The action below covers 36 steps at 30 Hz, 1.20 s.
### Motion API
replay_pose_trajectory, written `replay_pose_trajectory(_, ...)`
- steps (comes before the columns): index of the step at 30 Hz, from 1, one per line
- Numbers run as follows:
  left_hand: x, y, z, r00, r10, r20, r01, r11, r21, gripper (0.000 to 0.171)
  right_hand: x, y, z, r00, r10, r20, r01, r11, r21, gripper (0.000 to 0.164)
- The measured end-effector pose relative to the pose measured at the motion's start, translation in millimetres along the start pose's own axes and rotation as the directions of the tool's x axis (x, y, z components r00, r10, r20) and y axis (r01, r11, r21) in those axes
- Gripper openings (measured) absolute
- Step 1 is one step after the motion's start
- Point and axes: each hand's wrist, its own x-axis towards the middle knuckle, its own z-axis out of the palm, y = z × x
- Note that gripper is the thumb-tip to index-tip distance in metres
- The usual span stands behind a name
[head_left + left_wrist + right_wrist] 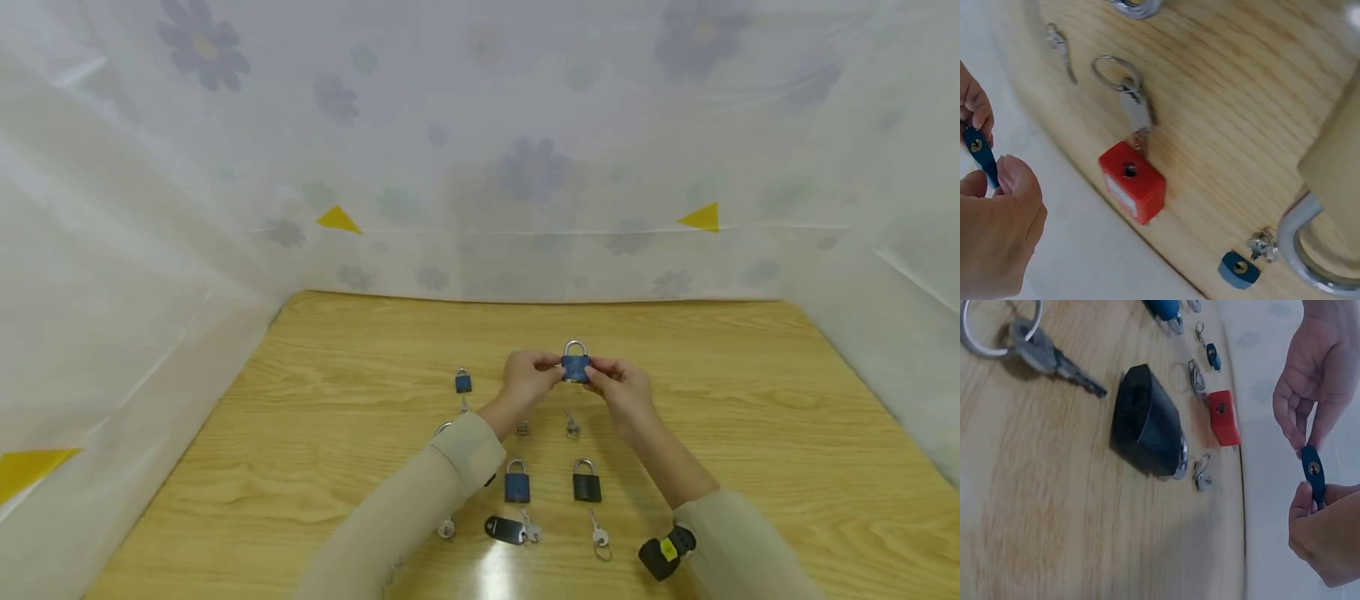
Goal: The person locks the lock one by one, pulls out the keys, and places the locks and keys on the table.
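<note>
A blue padlock (575, 369) with a silver shackle is held up above the far part of the table. Its shackle points upward and looks closed in the head view. My left hand (528, 377) pinches its left side, and my right hand (624, 393) pinches the right side between thumb and fingers. From below, both wrist views show the keyhole face of this padlock (1314, 469), with no key in it. Just below the hands, small keys (573, 426) lie on the table. A red padlock (1134, 184) stands near them, hidden by my left hand in the head view.
Nearer stand another blue padlock (517, 487) and a black padlock (587, 487), with keys (600, 537) and a black tag (506, 530) before them. A small blue padlock (463, 383) is at the left. White flowered sheets (525, 258) wall the wooden table (337, 467).
</note>
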Motion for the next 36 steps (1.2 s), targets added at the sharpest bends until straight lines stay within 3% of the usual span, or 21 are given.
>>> replay_pose_trajectory(3,9.0,-6.2,6.1,0.999,-0.012,-0.035,0.017,0.992,0.124,0.017,9.8,7.6,1.1,0.999,0.043,-0.005,-0.043,0.999,-0.018,0.035)
replay_pose_trajectory(8,26.4,-19.2,18.6,0.995,-0.068,-0.076,0.081,0.978,0.191,0.014,21.9,19.0,3.5,0.993,0.115,-0.016,-0.116,0.988,-0.098,0.037)
replay_pose_trajectory(12,68.6,-65.0,41.9,0.995,-0.029,-0.093,0.050,0.972,0.229,0.020,29.1,25.5,4.3,0.988,0.152,-0.022,-0.153,0.980,-0.126,0.036)
replay_pose_trajectory(15,100.4,-102.3,58.6,0.995,-0.053,-0.082,0.070,0.972,0.223,0.026,32.6,29.2,4.9,0.985,0.173,-0.022,-0.174,0.976,-0.131,0.035)
replay_pose_trajectory(17,110.3,-113.6,67.1,0.992,-0.077,-0.097,0.099,0.966,0.238,0.027,33.9,30.7,5.5,0.983,0.184,-0.026,-0.186,0.974,-0.131,0.034)
replay_pose_trajectory(19,114.4,-119.2,72.9,0.991,-0.079,-0.107,0.104,0.962,0.253,0.025,34.5,31.2,6.3,0.982,0.186,-0.039,-0.190,0.973,-0.132,0.034)
replay_pose_trajectory(21,118.4,-122.0,79.5,0.986,-0.059,-0.159,0.104,0.951,0.291,0.024,35.0,31.4,6.8,0.982,0.182,-0.048,-0.187,0.971,-0.146,0.033)
replay_pose_trajectory(23,118.6,-121.5,82.0,0.983,-0.082,-0.166,0.128,0.948,0.290,0.021,35.0,31.1,7.7,0.982,0.177,-0.061,-0.185,0.968,-0.167,0.033)
replay_pose_trajectory(26,119.7,-122.2,86.2,0.980,-0.066,-0.187,0.122,0.944,0.308,0.013,35.1,31.1,9.2,0.985,0.149,-0.083,-0.164,0.962,-0.217,0.031)
replay_pose_trajectory(28,116.0,-117.5,84.1,0.985,-0.074,-0.154,0.122,0.938,0.326,0.008,34.3,31.3,10.5,0.989,0.114,-0.098,-0.137,0.951,-0.276,0.028)
replay_pose_trajectory(30,117.0,-121.2,86.1,0.987,-0.007,-0.158,0.070,0.916,0.396,0.006,33.5,32.6,12.0,0.992,0.064,-0.106,-0.098,0.931,-0.351,0.025)
replay_pose_trajectory(33,123.7,-130.7,90.3,0.988,0.022,-0.152,0.056,0.872,0.486,0.012,32.4,34.3,14.1,0.995,0.006,-0.104,-0.053,0.887,-0.458,0.021)
replay_pose_trajectory(36,147.8,-157.8,105.7,0.985,0.035,-0.171,0.064,0.841,0.537,0.010,31.9,35.8,15.5,0.995,-0.027,-0.101,-0.030,0.851,-0.524,0.018)
